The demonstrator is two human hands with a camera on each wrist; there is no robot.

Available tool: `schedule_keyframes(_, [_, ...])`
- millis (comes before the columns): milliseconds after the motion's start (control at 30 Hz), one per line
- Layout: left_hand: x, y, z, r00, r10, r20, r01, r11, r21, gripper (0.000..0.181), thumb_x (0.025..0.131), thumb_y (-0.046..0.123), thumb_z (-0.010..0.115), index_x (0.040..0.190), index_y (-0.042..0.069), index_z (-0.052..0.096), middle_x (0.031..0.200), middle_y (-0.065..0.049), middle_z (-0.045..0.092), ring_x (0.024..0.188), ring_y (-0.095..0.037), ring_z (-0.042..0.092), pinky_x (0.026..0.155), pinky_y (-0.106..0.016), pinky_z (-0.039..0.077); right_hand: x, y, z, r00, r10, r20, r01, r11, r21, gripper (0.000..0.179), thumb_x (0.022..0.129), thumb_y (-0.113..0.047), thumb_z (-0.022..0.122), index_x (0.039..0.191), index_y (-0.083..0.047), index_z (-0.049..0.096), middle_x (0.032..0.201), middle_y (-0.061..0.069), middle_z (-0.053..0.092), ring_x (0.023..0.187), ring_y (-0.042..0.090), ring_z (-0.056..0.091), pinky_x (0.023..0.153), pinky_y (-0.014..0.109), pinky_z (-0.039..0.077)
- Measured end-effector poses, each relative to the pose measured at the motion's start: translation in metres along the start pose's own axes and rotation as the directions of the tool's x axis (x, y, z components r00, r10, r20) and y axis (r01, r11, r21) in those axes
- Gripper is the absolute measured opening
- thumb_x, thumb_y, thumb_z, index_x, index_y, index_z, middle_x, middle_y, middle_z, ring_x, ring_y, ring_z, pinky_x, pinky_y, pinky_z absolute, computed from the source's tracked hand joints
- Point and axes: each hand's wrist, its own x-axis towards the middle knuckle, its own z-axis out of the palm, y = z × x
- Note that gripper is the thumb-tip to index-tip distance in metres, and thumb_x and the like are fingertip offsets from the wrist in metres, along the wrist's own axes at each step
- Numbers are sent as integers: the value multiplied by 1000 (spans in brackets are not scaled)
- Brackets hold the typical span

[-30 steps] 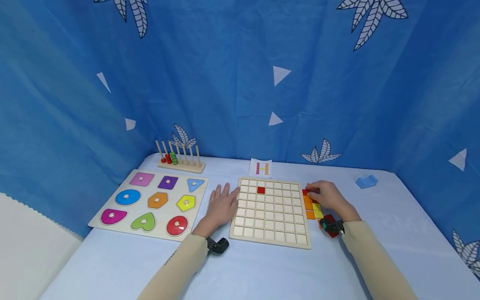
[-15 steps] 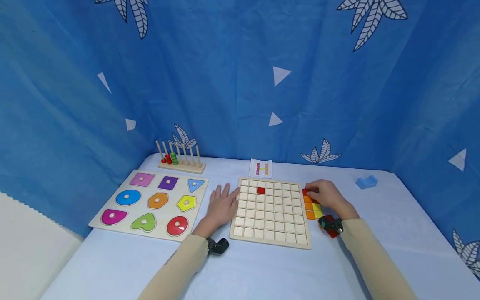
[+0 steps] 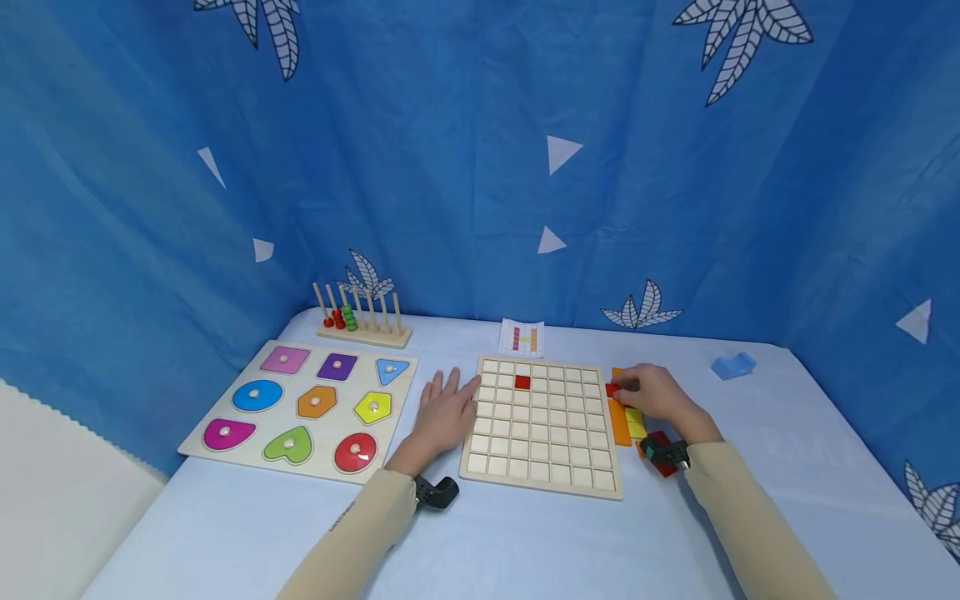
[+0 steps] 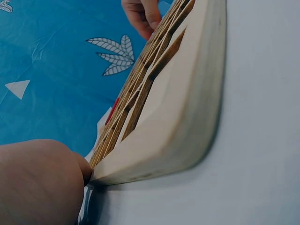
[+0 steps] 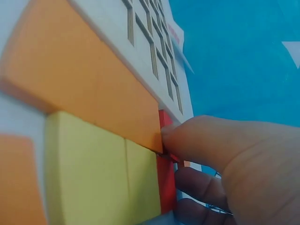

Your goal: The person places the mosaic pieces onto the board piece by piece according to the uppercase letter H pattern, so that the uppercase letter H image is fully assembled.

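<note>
Blue leaf-print cloth (image 3: 420, 183) backs a white tabletop (image 3: 540, 550). Just right of a square wooden grid board (image 3: 539, 432), the right hand (image 3: 660, 397) pinches a red square tile (image 3: 611, 390); an orange tile row (image 3: 619, 423) points toward the back edge. Left hand (image 3: 442, 417), straight-fingered, touches the board.

Open air over the grid board (image 3: 536, 433), tiles (image 3: 619, 423) hugging its right edge — abacus (image 3: 371, 335) standing back left

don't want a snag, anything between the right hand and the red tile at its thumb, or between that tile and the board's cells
The right hand touches the red tile; only the raised right rim of the board stands between tile and cells.
</note>
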Motion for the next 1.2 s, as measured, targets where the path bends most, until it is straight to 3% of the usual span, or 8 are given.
schedule_keyframes(300, [0, 0, 2, 1000, -17, 16, 17, 1000, 4, 50, 107, 29, 40, 156, 18, 45, 167, -23, 26, 157, -48, 12, 127, -62, 11, 1, 1, 4, 1000, -14, -14, 14, 1000, 0, 36, 90, -17, 74, 120, 4, 73, 109, 21, 68, 88, 26, 57, 82, 43, 57])
schedule_keyframes(667, [-1, 0, 1, 1000, -18, 15, 18, 1000, 6, 50, 107, 29, 40, 156, 19, 44, 167, -23, 26, 157, -48, 12, 127, -62, 11, 0, 1, 3, 1000, 18, -18, -18, 999, 36, 39, 91, -19, 74, 122, 3, 72, 115, 24, 67, 95, 30, 60, 90, 50, 56])
schedule_keyframes(1200, [0, 2, -3, 1000, -15, 21, 14, 1000, 5, 50, 107, 28, 41, 156, 17, 45, 167, -24, 26, 157, -49, 12, 127, -63, 11, 3, 3, 2, 1000, -5, -18, 5, 1000, 17, 37, 92, -18, 74, 122, 3, 72, 113, 23, 68, 93, 29, 58, 89, 49, 55])
